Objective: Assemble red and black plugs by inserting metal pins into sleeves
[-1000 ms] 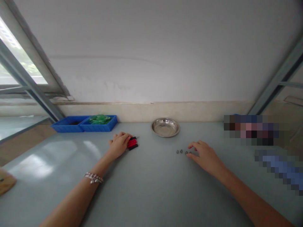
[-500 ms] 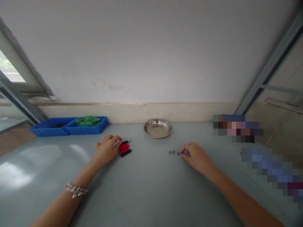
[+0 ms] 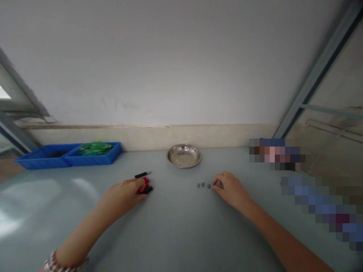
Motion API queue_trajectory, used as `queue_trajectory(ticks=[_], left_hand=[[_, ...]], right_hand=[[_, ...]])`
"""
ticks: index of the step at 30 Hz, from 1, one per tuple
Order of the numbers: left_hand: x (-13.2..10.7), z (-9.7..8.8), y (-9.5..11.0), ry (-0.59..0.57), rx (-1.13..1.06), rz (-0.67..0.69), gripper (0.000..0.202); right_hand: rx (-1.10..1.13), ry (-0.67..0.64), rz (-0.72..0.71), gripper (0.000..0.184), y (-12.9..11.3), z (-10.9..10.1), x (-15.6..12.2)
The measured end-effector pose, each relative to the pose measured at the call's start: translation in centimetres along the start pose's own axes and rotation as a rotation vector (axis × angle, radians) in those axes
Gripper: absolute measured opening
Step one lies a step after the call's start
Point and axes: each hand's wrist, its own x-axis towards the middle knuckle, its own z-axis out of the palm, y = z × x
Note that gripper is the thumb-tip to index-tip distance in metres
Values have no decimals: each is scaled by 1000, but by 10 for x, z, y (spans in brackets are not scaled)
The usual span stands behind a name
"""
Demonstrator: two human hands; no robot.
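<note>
My left hand (image 3: 124, 194) rests on the grey table (image 3: 176, 223), its fingers curled over a small bundle of red and black pens (image 3: 145, 186). One black pen (image 3: 142, 174) lies apart just beyond that hand. My right hand (image 3: 231, 187) lies palm down further right, fingertips pinched at the end of a short row of small grey metal pieces (image 3: 202, 185). A round steel dish (image 3: 183, 155) stands behind and between the two hands.
Two blue bins stand at the back left, one (image 3: 95, 153) holding green parts, the other (image 3: 42, 160) dark parts. A wall with a beige ledge closes the table's far side. Metal frame bars slant at both sides. A blurred patch covers the right.
My left hand has drawn back toward me with the red and black pens, leaving one black pen behind. The view has panned right. My right hand stays by the metal pieces.
</note>
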Motion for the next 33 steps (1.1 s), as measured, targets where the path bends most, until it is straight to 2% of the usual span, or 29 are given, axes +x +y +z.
queue_trajectory(ticks=[7, 11, 23, 27, 31, 33], left_hand=[[-11, -11, 6, -118, 72, -78, 20], [-17, -15, 9, -169, 134, -57, 24], [-14, -9, 15, -154, 130, -1, 24], [-13, -14, 24, -113, 114, 85, 24], [-18, -15, 46, -24, -93, 311, 24], [-23, -12, 58, -30, -202, 391, 22]], right_hand=[[31, 21, 12, 6, -1, 0, 2], [64, 45, 9, 7, 0, 1, 4], [161, 144, -27, 8, -8, -7, 5], [390, 189, -64, 9, -17, -14, 2], [796, -3, -55, 13, -31, -12, -4], [945, -106, -60, 15, -39, -6, -8]])
